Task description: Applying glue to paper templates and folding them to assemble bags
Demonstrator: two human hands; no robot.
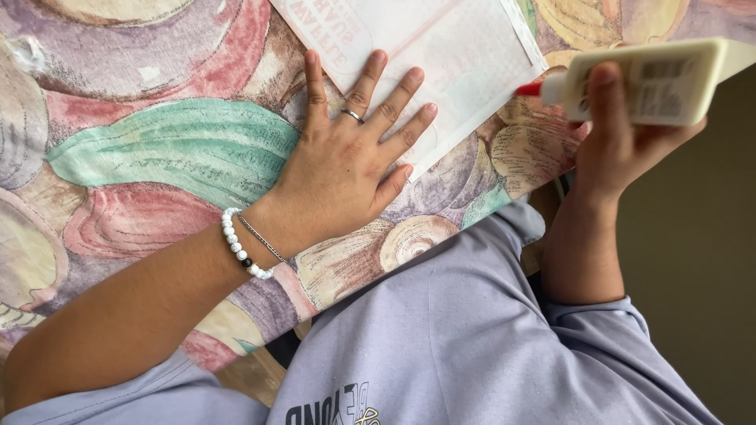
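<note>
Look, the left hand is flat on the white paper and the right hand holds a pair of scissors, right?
Not quite. In the head view the right hand holds a white glue bottle with a red tip, not scissors. The left hand does lie flat on the white paper.

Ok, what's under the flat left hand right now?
The left hand lies flat, fingers spread on a white printed sheet, palm on the patterned tablecloth. Whatever is on the sheet beneath the fingers is covered.
</note>
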